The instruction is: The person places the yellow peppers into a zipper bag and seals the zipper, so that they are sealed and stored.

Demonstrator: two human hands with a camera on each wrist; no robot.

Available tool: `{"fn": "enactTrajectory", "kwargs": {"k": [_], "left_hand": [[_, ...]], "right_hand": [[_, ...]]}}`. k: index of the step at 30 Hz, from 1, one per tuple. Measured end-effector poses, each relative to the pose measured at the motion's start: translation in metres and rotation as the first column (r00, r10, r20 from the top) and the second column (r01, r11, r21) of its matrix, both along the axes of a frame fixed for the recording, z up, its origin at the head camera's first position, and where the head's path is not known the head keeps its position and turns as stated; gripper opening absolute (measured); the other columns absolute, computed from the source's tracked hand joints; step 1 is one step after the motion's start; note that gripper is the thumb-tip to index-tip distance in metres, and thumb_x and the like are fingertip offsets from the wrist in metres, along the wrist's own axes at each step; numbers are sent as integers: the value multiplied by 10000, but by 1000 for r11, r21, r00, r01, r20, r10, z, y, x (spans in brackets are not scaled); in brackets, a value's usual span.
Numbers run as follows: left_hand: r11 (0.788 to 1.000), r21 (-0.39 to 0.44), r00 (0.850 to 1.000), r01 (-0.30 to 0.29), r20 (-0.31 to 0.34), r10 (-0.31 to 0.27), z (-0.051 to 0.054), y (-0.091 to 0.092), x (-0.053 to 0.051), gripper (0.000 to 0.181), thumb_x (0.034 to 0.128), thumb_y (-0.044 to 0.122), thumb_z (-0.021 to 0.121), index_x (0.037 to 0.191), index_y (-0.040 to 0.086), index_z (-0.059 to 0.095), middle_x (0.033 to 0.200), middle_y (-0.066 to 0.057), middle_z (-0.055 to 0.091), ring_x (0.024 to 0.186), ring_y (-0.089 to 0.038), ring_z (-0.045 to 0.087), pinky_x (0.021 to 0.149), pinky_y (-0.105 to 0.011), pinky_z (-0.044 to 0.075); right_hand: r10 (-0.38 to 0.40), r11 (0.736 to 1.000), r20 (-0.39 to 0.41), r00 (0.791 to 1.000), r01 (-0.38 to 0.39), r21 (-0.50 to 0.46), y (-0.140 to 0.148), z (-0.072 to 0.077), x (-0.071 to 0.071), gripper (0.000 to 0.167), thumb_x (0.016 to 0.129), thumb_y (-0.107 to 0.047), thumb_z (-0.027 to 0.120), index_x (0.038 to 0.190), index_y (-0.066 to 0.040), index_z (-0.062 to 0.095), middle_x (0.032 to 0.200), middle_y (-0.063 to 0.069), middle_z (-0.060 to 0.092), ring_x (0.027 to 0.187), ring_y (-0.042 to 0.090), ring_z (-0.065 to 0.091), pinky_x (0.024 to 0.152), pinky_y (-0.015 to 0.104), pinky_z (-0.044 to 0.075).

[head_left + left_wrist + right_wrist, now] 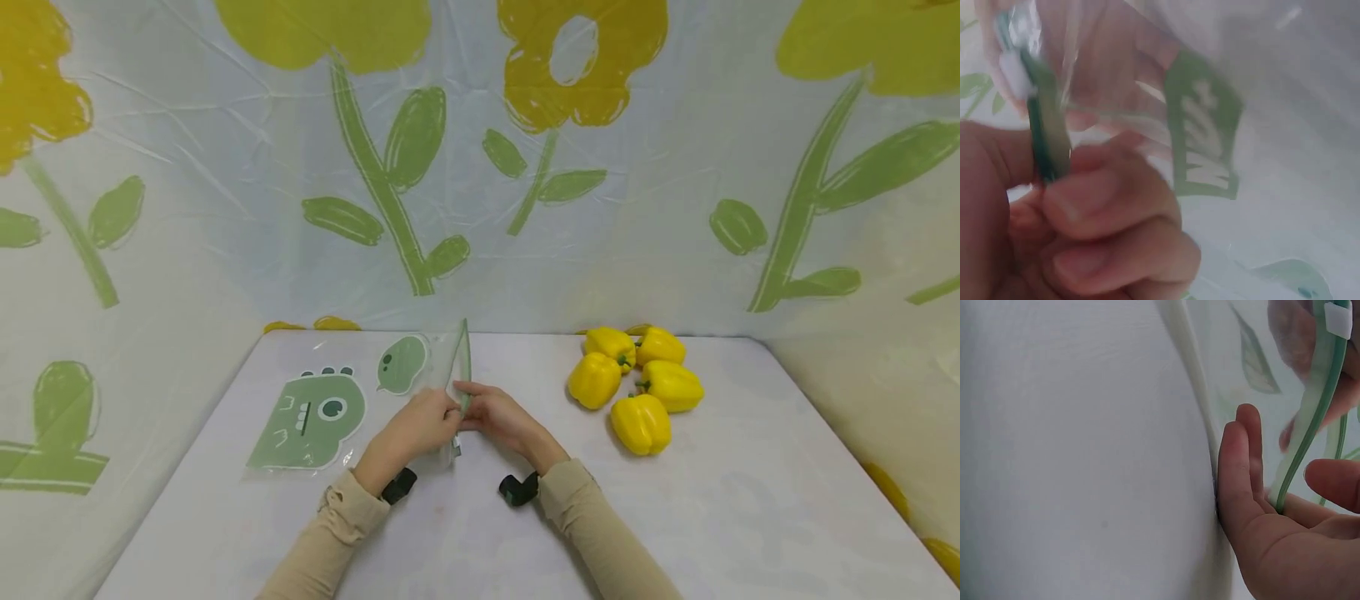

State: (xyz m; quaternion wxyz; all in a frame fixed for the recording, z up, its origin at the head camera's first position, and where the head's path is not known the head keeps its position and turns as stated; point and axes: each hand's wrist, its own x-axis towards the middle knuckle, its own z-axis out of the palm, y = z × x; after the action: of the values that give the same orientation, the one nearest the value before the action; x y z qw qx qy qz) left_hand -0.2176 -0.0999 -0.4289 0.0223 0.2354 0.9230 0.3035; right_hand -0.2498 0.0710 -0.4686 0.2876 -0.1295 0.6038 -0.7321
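Note:
A clear plastic bag with a green dinosaur print [315, 421] lies on its side, its green-edged mouth [467, 358] raised at the right. My left hand [422, 421] pinches the green zip strip [1047, 128] between thumb and curled fingers, as the left wrist view shows. At the mouth's other side is my right hand [506, 421]. In the right wrist view its fingers [1235, 469] are extended against the film, with the thumb held apart and the green strip [1319, 406] between them. A white slider [1338, 320] sits on the strip.
Several yellow bell peppers [641, 423] stand grouped on the white table [720, 517], right of the hands. A flower-printed cloth [637, 250] hangs behind the table and at its sides. Black devices [517, 490] are at both wrists.

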Motion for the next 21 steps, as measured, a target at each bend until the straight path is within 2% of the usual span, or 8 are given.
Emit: {"fn": "enactTrajectory", "kwargs": {"k": [3,8,10,12,15,18,20,21], "left_hand": [[999,1,998,-55,-13,55,2,0,2,388,837,65,538,497,172,384,466,116,254,418,-41,253,407,-220,236],[998,49,999,-50,-11,51,4,0,2,275,793,107,630,520,106,598,438,131,299,378,-10,264,387,-197,230],[997,63,999,-46,-24,48,4,0,1,217,787,106,652,572,82,667,444,118,358,385,-13,290,394,-198,246],[997,63,998,-47,-42,50,5,0,1,179,784,110,672,614,64,700,472,97,440,399,-23,329,402,-201,274],[997,52,997,-53,-61,56,5,0,0,164,787,116,691,649,33,720,527,53,533,421,-40,385,412,-213,326],[997,44,996,-65,-62,68,5,0,0,151,793,118,703,687,16,738,567,25,593,433,-46,416,427,-218,366],[997,46,996,-59,-65,62,4,0,1,151,797,112,706,687,15,741,552,25,589,426,-43,401,426,-215,362],[997,50,996,-56,-64,59,4,0,1,154,799,108,706,679,17,737,543,34,576,422,-39,390,424,-213,358]], "right_hand": [[-4,1000,1,1000,4,-3,2,-1,-1,641,880,88,350,1511,98,239,1515,265,322,912,152,620,931,365,506],[-3,1000,3,1000,3,1,2,-1,-1,621,893,80,345,1504,109,235,1143,164,504,839,129,605,914,346,506],[-12,1000,-2,1000,12,27,3,2,0,628,921,43,361,1527,76,199,1174,160,493,853,149,612,924,359,500],[-29,996,-33,999,32,86,4,8,1,640,954,-23,392,1549,35,164,1337,224,455,917,189,629,948,397,493],[-85,977,-126,988,107,182,13,23,1,646,999,-123,433,1564,-4,144,1548,266,271,1064,312,628,1001,463,458],[-191,937,-249,949,252,243,30,42,-1,600,1015,-156,461,1547,-16,222,1505,290,343,1179,398,569,1022,502,432],[-293,896,-339,894,380,231,45,54,-3,555,1010,-134,485,1518,-12,296,1468,279,398,1205,415,541,1026,508,424],[-338,862,-397,853,450,233,53,59,-4,525,1009,-127,492,1498,-15,338,1449,268,428,1207,406,536,1026,502,422]]}}
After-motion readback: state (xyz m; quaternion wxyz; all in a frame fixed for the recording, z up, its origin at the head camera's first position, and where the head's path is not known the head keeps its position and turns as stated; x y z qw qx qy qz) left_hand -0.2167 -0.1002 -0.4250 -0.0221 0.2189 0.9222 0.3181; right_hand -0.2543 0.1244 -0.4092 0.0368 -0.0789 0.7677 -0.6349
